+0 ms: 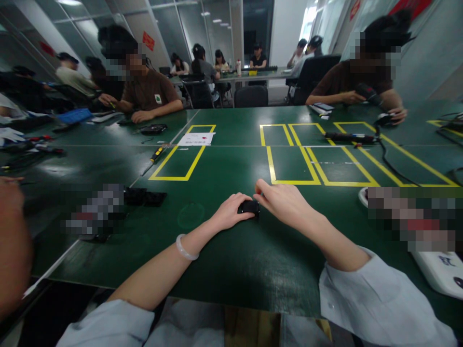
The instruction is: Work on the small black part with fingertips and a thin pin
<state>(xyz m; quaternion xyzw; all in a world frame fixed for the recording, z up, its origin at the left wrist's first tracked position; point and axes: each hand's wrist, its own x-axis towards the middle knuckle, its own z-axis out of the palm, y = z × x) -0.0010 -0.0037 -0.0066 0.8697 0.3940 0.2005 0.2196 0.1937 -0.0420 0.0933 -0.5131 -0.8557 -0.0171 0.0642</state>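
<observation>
A small black block-shaped object (pixel 250 207) is on the green table (pixel 224 260) in front of me. My left hand (pixel 233 210) grips it from the left, with fingers behind it and the thumb along its near side. Just right of it, my right hand (pixel 284 200) is closed in a pinch, its fingertips at the object's right end. Whatever the right fingers hold, if anything, is hidden or too small to make out. A pale bracelet (pixel 186 248) circles my left wrist.
Yellow tape rectangles (pixel 294 183) mark the table ahead, with a paper sheet (pixel 196 139) and a yellow-black screwdriver (pixel 156 154) left of centre. Black parts (pixel 146 196) lie to the left, a white case (pixel 439 274) to the right. Two people sit opposite; another person's arm (pixel 12 246) is at left.
</observation>
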